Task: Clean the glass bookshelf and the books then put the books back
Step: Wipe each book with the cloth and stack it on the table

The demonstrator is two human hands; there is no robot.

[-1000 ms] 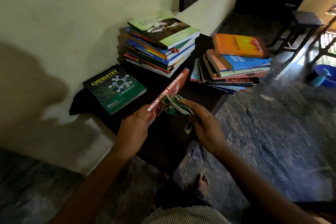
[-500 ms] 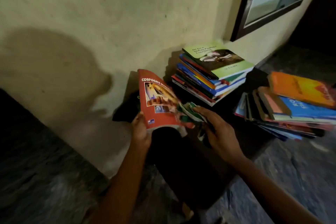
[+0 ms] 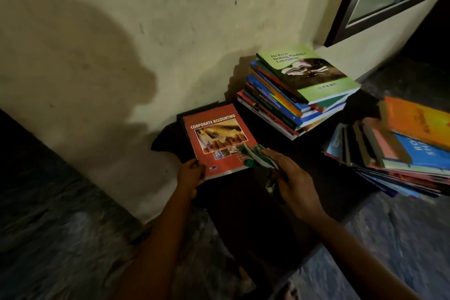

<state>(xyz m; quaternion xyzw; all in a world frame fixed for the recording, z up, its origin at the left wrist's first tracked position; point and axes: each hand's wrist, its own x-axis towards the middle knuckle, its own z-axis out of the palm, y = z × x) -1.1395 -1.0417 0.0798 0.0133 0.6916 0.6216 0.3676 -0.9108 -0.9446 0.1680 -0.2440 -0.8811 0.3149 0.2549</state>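
**Red book held flat, cloth on its cover**

The red book [image 3: 219, 139], titled "CORPORATE ACCOUNTING", lies face up at the left end of the dark table [image 3: 311, 151], close to the wall [image 3: 170, 19]. A dark edge shows under its far-left side; cannot tell what that is.

The left hand [image 3: 191, 174] grips the book's near-left corner, thumb on the cover and the rest of the fingers under the edge. The right hand [image 3: 295, 182] has its fingers curled over a bunched green-and-white cloth [image 3: 255, 159], which touches the near-right corner of the cover. A strip of the cloth hangs below the hand. Both forearms come in from the near edge.

Far and right of the red book, against the wall, is a tall stack of books [image 3: 275, 105] topped by a green book [image 3: 309, 75], apart from the red one. Further right a second pile [image 3: 389, 153] sits fanned and leaning over the table's right edge, with an orange book [image 3: 418, 122] on top and a blue one just under it.

A dark-framed glass panel [image 3: 345, 7] is at the far right on the wall. A big shadow [image 3: 73, 56] falls on the wall at the left. The floor [image 3: 401, 238] is grey and blurred.
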